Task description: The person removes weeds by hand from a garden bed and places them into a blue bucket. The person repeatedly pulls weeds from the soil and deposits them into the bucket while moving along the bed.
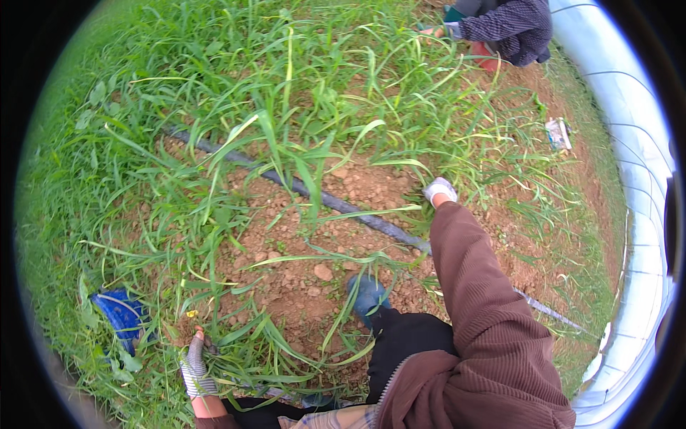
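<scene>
My left hand [197, 370], in a striped work glove with a bare thumb tip, is at the lower left, closed around a bunch of long green weeds [257, 348] with soil on the roots. Out to the right, my right hand [440, 191], in a pale glove, reaches down among leafy plants; its fingertips are hidden, so what it grips cannot be told. Just left of it lies bare, crumbly brown soil [375, 185]. A dark drip hose [343, 204] runs diagonally between my hands.
A co-worker [504, 29] crouches at the upper right, one hand in the plants. A blue bag or cloth [120, 316] lies at the left. Litter [558, 134] sits near the right side. Greenhouse film [643, 214] curves along the right edge. My blue boot [367, 297] stands on the soil.
</scene>
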`<control>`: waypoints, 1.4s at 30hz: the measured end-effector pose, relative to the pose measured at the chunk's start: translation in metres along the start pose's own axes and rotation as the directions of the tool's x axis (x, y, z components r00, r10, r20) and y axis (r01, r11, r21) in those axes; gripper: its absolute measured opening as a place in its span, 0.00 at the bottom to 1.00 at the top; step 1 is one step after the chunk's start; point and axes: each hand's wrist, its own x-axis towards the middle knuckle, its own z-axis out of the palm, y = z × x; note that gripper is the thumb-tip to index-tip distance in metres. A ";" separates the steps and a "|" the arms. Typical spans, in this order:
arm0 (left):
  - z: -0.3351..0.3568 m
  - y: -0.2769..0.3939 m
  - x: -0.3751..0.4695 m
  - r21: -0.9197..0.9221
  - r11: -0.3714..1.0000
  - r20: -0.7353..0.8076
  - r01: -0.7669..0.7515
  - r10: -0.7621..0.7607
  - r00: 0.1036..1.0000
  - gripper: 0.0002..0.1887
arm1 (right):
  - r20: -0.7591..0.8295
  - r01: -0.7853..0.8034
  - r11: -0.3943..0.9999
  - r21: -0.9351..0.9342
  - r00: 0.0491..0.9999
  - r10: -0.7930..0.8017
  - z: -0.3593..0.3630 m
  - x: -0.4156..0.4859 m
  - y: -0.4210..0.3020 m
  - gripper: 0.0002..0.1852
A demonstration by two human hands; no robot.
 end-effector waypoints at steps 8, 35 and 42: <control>0.000 0.003 -0.016 -0.088 0.996 -0.030 -0.028 0.026 0.999 0.16 | -0.019 0.050 0.998 -0.025 0.999 -0.050 0.027 0.040 0.009 0.23; -0.018 0.026 -0.118 -0.097 0.995 0.166 -0.003 0.019 0.986 0.16 | 0.325 0.644 0.035 -0.764 0.432 -0.841 0.045 -0.126 -0.241 0.15; -0.027 0.031 -0.119 -0.216 0.976 0.086 0.017 0.001 0.996 0.17 | 0.379 0.769 0.025 -0.638 0.342 -0.860 0.038 -0.162 -0.239 0.20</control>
